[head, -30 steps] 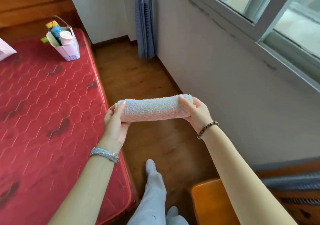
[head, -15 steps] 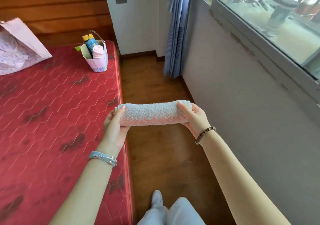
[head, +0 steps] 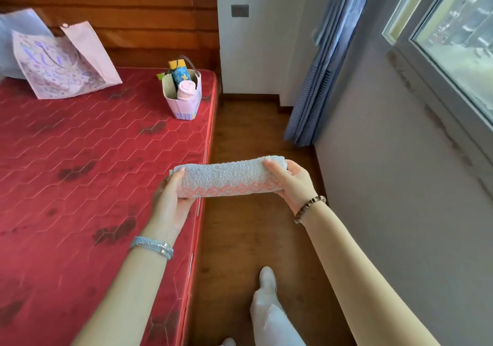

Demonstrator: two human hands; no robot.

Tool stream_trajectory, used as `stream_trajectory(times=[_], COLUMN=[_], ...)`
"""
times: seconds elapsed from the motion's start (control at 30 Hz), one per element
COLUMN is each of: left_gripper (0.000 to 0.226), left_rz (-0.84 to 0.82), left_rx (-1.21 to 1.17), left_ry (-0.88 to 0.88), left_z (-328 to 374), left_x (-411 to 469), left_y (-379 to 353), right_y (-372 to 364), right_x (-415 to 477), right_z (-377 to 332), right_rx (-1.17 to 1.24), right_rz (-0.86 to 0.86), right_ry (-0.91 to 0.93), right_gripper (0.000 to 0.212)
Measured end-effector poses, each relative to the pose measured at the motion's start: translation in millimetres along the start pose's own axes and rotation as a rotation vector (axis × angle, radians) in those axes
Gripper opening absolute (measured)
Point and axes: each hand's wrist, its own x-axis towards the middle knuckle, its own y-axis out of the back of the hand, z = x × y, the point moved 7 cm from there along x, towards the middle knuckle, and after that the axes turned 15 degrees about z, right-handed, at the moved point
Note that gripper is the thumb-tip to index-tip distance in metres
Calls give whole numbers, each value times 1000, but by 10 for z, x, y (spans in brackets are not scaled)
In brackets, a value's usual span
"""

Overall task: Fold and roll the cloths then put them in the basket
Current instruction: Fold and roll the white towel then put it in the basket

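Left hand (head: 170, 199) and right hand (head: 293, 183) grip a rolled towel (head: 229, 179), ready for the basket (head: 184, 100) already holding rolls.

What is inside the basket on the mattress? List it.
The basket holds a pink rolled cloth and, behind it, a blue patterned roll with a yellow top. The basket's wall hides their lower parts and the bottom.

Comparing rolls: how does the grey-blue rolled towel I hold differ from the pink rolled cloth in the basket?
The grey-blue rolled towel lies sideways between left hand and right hand; the pink rolled cloth stands upright in the pink basket. The towel has a patterned pink border; the cloth looks plain. Both are rolled.
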Motion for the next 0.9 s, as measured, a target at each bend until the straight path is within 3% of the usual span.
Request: stream_trajectory(times=[0.57,0.73,0.9], left_gripper=[47,42,37], left_rz=[190,247,251], left_rx=[-94,-134,-162], left_ry=[-74,-73,-73], left_z=[160,304,535], left_x=[1013,1381,1860], left_y=[-1046,-1263,-1573], right_y=[-533,-785,-1155], right_x=[1909,2341,2839], right_z=[-667,-784,-979], right_rx=[-129,-109,-127], right_rz=[-227,-240,-249], right_ry=[52,47,21], right_gripper=[68,97,73])
